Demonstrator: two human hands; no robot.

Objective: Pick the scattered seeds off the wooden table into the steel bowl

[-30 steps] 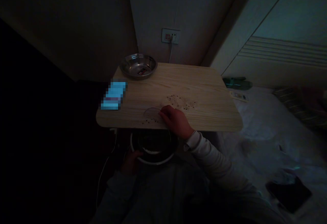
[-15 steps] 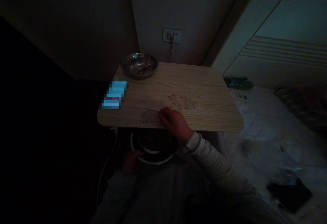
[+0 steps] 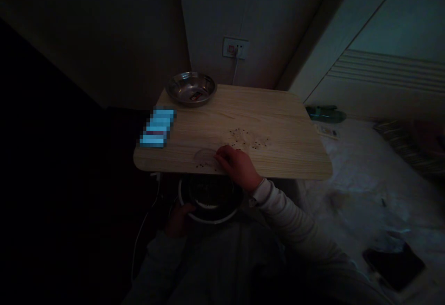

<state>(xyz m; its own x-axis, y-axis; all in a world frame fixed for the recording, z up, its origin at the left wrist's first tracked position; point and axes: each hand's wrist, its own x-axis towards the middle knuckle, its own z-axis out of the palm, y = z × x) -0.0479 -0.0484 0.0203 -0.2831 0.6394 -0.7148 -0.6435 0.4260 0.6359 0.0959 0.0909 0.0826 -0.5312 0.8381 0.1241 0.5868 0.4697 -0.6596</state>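
Observation:
My right hand (image 3: 238, 166) is above the near edge of the light wooden table (image 3: 285, 115), fingers pinched at the right edge of a thin, clear, rounded piece (image 3: 204, 155). Its exact kind is too dim to tell. Small dark seed-like bits (image 3: 255, 145) lie scattered beyond the hand, and several more are beside the clear piece. Below the table edge, my left hand (image 3: 180, 219) grips the near-left rim of a round dark basin with a white rim (image 3: 215, 222). Most of that hand's fingers are in shadow.
A shiny metal bowl (image 3: 191, 89) stands at the table's far left corner. A lit, pixelated phone-like screen (image 3: 158, 128) lies at the left edge. To the right are a green bottle (image 3: 327, 114) and a dark flat object (image 3: 394, 263) on white bedding. A white cable (image 3: 139, 231) hangs at left.
The view has shifted very slightly. Both hands keep nearly the same positions, and a few dark bits by the clear piece sit a little differently.

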